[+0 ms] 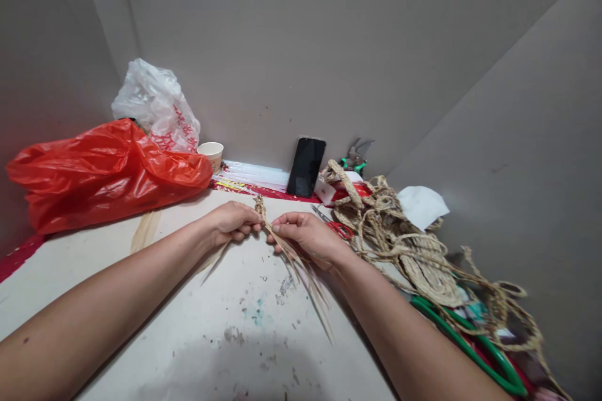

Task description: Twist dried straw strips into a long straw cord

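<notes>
Over the middle of the white work surface (188, 326), both my hands hold a short braid (259, 205) of pale, dry straw-like strands. My left hand (235, 220) pinches strands at the left side of the braid's lower end. From the right, my right hand (301, 233) grips other strands between thumb and fingers. Long loose strands (322, 313) trail from under my right hand toward me, and a shorter bunch (216, 259) sticks out below my left hand. The braid's finished-looking end points away from me, toward the wall.
Left stand a red plastic bag (113, 172), a white bag (155, 100) and a paper cup (211, 153). A phone (306, 166) leans on the wall. Right lie red-handled scissors (339, 229), green-handled pruning shears (355, 160), a heap of braided rope (423, 263) and a green-handled tool (470, 344).
</notes>
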The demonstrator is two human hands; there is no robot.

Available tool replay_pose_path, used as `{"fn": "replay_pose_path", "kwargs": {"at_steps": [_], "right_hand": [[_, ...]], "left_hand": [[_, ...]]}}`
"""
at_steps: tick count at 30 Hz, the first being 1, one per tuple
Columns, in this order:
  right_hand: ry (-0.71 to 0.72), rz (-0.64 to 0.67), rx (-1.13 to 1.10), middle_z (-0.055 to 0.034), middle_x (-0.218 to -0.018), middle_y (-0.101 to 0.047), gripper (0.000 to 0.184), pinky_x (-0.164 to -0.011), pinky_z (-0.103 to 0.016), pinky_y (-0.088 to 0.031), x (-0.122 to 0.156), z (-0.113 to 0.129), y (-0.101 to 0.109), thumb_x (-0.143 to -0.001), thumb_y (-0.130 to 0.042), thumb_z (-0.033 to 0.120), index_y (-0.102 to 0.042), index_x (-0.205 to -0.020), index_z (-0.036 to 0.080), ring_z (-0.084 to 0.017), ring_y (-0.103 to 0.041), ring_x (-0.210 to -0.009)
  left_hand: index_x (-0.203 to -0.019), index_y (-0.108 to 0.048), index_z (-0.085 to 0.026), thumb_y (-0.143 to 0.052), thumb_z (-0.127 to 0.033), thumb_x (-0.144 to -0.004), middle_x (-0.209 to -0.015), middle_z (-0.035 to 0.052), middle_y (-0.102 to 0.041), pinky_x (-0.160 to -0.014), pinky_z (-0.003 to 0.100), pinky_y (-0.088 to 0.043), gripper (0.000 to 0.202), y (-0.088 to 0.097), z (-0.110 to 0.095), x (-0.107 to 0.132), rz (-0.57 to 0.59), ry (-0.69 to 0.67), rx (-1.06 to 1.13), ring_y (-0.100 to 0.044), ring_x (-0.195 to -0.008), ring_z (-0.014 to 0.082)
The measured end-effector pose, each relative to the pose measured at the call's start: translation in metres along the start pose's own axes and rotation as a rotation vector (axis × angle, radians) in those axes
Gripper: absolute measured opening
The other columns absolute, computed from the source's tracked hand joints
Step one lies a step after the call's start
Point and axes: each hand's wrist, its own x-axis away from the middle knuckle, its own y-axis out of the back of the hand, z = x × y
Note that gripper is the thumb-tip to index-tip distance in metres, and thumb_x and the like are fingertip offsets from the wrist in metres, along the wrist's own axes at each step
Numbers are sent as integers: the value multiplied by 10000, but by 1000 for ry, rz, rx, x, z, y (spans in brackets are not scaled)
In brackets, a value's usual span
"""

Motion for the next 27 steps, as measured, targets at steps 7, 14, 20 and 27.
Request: {"fn": "replay_pose_path", "kwargs": {"at_steps": [7, 14, 20, 27], "right_hand": [[44, -53, 27, 1, -581, -604, 177, -284, -128, -355, -2, 1, -2, -831, -523, 208, -577, -681, 132, -52, -500, -372], [15, 10, 8, 40, -456, -541, 130, -246, -124, -199, -6, -1, -4, -711, -633, 186, -529, -643, 149, -27, -375, -282], [-19, 55, -52, 61, -493, -511, 110, -276, -123, -158, -8, -3, -7, -677, -611, 175, -502, -682, 164, -12, -310, -303], [-58, 111, 20, 110, -438, -318, 300, -304, -144, -64, -7, 4, -5, -722, -613, 417, -497, -629, 156, -1, -162, -310]], "left_hand": [[-631, -560, -105, -577, -120, -672, -522, -14, -515, -358, 174, -62, 47, 1, 2, -1, 5, -10, 27, -205, -345, -4], [-675, -599, -104, -579, -130, -655, -534, -18, -516, -363, 177, -53, 39, 2, 2, -1, 12, -25, 27, -195, -357, -2], [-657, -608, -106, -602, -164, -632, -520, -31, -497, -364, 192, -54, 64, 2, 2, 0, -4, -52, 10, -187, -357, 2], [-625, -582, -122, -612, -257, -653, -485, -40, -487, -374, 203, -96, 141, -5, 8, 1, -90, -123, -99, -235, -352, 15]]}}
